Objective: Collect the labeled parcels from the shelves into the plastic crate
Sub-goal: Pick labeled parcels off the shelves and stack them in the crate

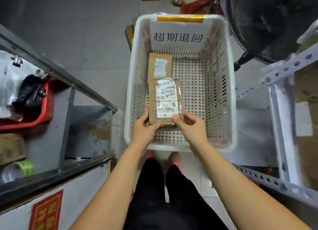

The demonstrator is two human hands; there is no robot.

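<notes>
A white perforated plastic crate (216,85) stands on the floor in front of me, with a paper sign on its far wall. Inside it, at the far left, lies a brown cardboard parcel (152,66) with a white label. A second brown parcel (153,99) with a white shipping label and handwriting is over the crate's left side. My left hand (145,128) grips its near left corner and my right hand (193,126) grips its near right corner, thumbs on top. Whether it rests on the crate floor I cannot tell.
A grey metal shelf (56,71) on the left holds a red tray (43,112) with a black bag, plastic-wrapped goods and a cardboard box. A white slotted shelf (278,112) stands on the right. A black fan (268,23) is at the far right. My feet are right behind the crate.
</notes>
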